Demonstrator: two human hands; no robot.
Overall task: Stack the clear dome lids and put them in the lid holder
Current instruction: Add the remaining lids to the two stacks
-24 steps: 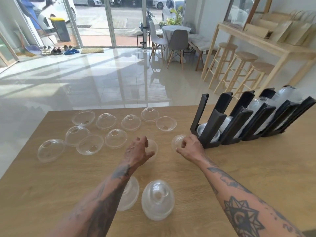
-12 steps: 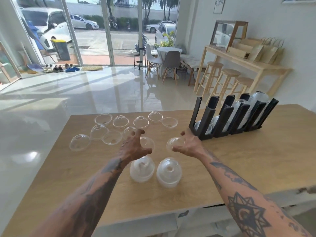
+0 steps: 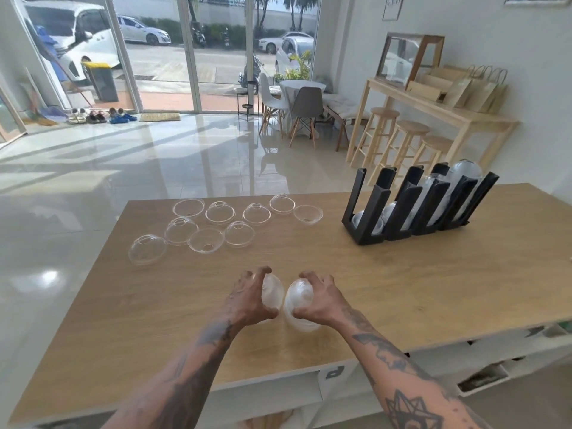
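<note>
My left hand (image 3: 247,297) grips a stack of clear dome lids (image 3: 274,294) and my right hand (image 3: 318,300) grips a second stack of clear dome lids (image 3: 298,301). The two stacks sit side by side over the near middle of the wooden table (image 3: 402,289). Several single clear dome lids (image 3: 238,233) lie scattered at the table's far left, some dome up, some rim up. The black lid holder (image 3: 411,209) stands at the far right with several slanted slots, and stacked lids (image 3: 464,171) show in its slots.
The table's near edge (image 3: 278,374) lies just behind my wrists, with white shelving below it. Beyond the table are a glossy tiled floor, wooden stools (image 3: 408,131) and a small table with chairs (image 3: 303,100).
Both hands drew back from the single lids near the holder and closed on the two stacks near me. The view also pulled back and rose.
</note>
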